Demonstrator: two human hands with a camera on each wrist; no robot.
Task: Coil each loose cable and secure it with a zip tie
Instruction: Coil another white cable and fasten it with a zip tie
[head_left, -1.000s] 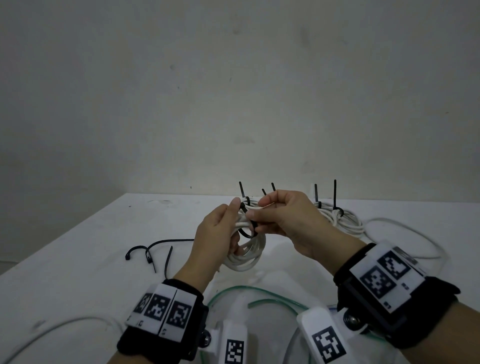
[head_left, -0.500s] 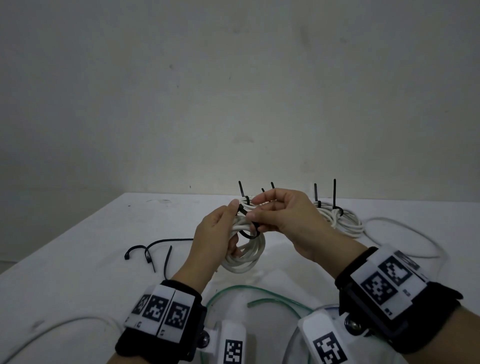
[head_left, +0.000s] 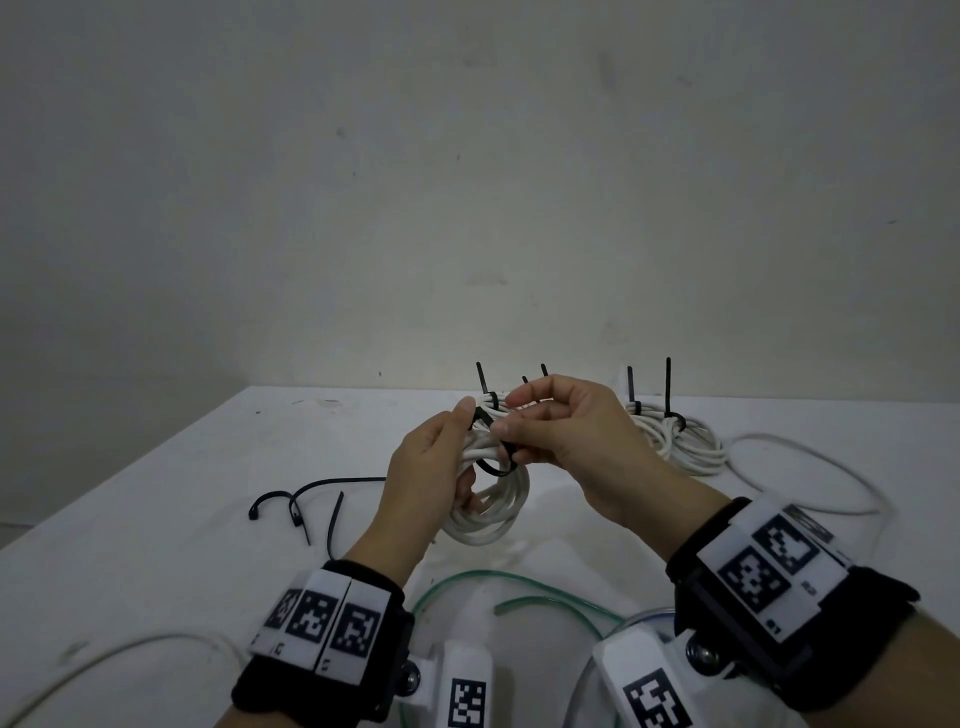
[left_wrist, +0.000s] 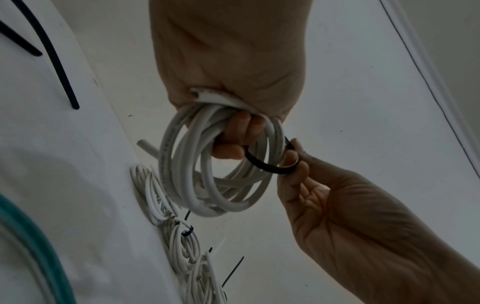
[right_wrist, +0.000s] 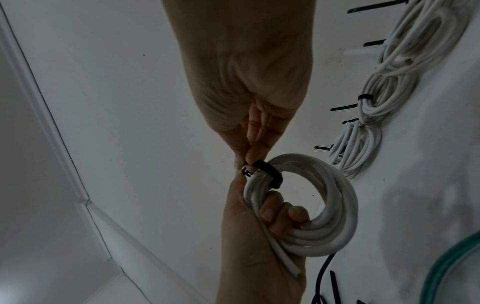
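Observation:
A coiled white cable (head_left: 493, 506) (left_wrist: 221, 185) (right_wrist: 330, 207) hangs above the white table (head_left: 171, 499), gripped at its top by my left hand (head_left: 441, 457) (left_wrist: 228, 82) (right_wrist: 259, 230), fingers curled through the loops. A black zip tie (head_left: 496, 460) (left_wrist: 267, 166) (right_wrist: 267, 170) loops loosely round the bundle. My right hand (head_left: 556, 431) (right_wrist: 246, 102) (left_wrist: 293, 162) pinches the tie beside the left thumb. Where the tie's tail ends is hidden by the fingers.
Tied white coils (head_left: 675, 441) (right_wrist: 384, 92) with upright black tie tails lie at the back of the table. Loose black zip ties (head_left: 306, 504) lie to the left. A green tube (head_left: 519, 592) and loose white cables (head_left: 810, 467) curve across the near and right table.
The right hand's fingertips have shifted slightly on the zip tie. The coil and the left hand stay almost where they were.

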